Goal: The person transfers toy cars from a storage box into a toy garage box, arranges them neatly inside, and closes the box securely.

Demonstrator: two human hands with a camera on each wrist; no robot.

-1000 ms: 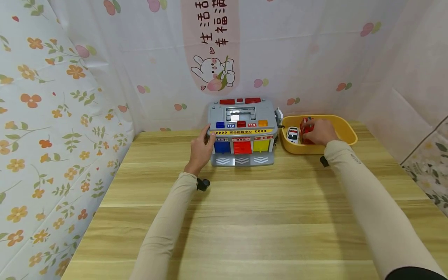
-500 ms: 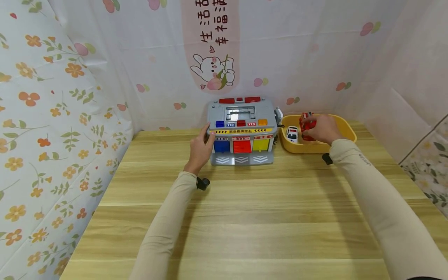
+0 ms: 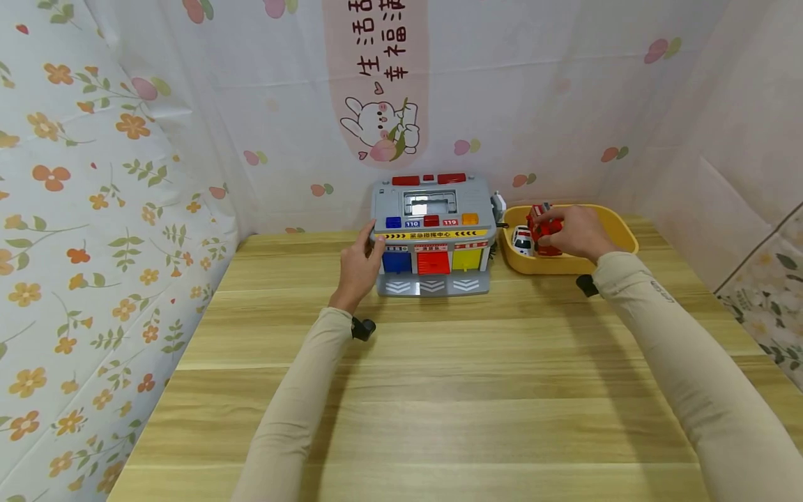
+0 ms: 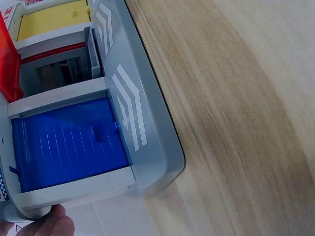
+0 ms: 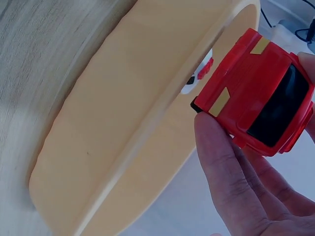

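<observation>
A grey toy garage [image 3: 433, 230] stands at the table's back, with a blue door [image 4: 69, 142], a red door [image 3: 433, 263] and a yellow door [image 3: 467, 259]. The left wrist view shows the red door swung up and the middle bay exposed. My left hand [image 3: 360, 272] grips the garage's left front corner, thumb toward the front. My right hand [image 3: 580, 233] pinches a red toy fire truck [image 5: 261, 93] between thumb and fingers, tilted over the yellow basin [image 3: 621, 233]. Beside the truck, a white toy car [image 3: 522, 240] lies in the basin, mostly hidden in the right wrist view.
The basin sits just right of the garage, close to a small grey-white part [image 3: 498, 206] on the garage's side. Behind both hangs a patterned cloth [image 3: 282, 125]. The wooden table [image 3: 426, 390] stretches toward me in front of the garage.
My right hand has lifted the fire truck from lower in the basin, then moved it slightly left toward the white car. My left hand stays at the garage's corner.
</observation>
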